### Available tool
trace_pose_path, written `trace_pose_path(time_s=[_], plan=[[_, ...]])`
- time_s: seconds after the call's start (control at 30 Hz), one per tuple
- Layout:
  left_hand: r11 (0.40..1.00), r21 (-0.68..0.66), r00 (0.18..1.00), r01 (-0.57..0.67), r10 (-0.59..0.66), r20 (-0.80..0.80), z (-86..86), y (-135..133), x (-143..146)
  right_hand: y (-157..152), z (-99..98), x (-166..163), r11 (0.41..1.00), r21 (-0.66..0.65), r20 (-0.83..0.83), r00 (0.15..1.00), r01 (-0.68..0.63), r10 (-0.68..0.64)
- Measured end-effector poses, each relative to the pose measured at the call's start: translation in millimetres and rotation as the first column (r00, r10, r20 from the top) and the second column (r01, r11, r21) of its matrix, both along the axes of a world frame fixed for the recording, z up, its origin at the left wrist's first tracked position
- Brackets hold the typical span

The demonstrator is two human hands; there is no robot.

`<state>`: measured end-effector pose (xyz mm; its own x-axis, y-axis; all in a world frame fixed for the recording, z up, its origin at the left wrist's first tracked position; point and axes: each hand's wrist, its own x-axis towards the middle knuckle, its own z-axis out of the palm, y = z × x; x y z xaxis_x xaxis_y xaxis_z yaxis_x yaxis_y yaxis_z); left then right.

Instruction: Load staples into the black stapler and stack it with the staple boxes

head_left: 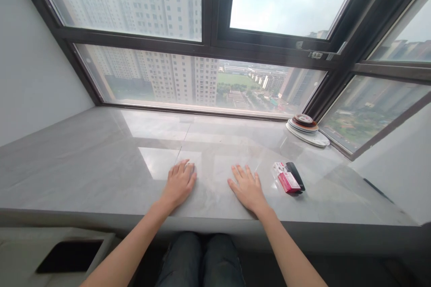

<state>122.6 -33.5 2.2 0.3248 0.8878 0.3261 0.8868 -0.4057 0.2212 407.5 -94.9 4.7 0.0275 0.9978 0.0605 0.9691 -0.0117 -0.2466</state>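
Note:
My left hand lies flat, palm down, on the grey marble window sill, fingers stretched out and holding nothing. My right hand also rests flat on the sill a hand's width to the right, fingers spread, empty. Just right of my right hand sits a small red and white box with a black oblong object beside it, neither touched.
A stack of plates stands in the far right corner of the sill by the window frame. Large dark-framed windows run along the back and right side. My knees show below the sill's front edge. A pale unit with a dark opening sits lower left.

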Motion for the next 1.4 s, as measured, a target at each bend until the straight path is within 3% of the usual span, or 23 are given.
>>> trace_pose_path(time_s=[0.1,0.27,1.1,1.4], plan=[[0.999,-0.037,0.995,-0.03,0.026,-0.098,-12.1,24,12,26,-4.9,-7,0.995,-0.01,0.096,0.991,0.099,-0.098],[0.992,-0.069,0.986,-0.109,0.099,-0.134,-19.7,45,29,38,-12.4,-12,0.992,0.036,0.137,0.983,0.122,-0.125],[0.99,-0.113,0.986,-0.084,0.066,-0.153,-17.5,44,29,40,-15.1,-15,0.991,0.012,0.132,0.983,0.13,-0.131],[0.993,-0.076,0.986,-0.089,0.077,-0.148,-20.8,45,29,39,-17.4,-13,0.992,0.074,0.139,0.984,0.105,-0.115]])
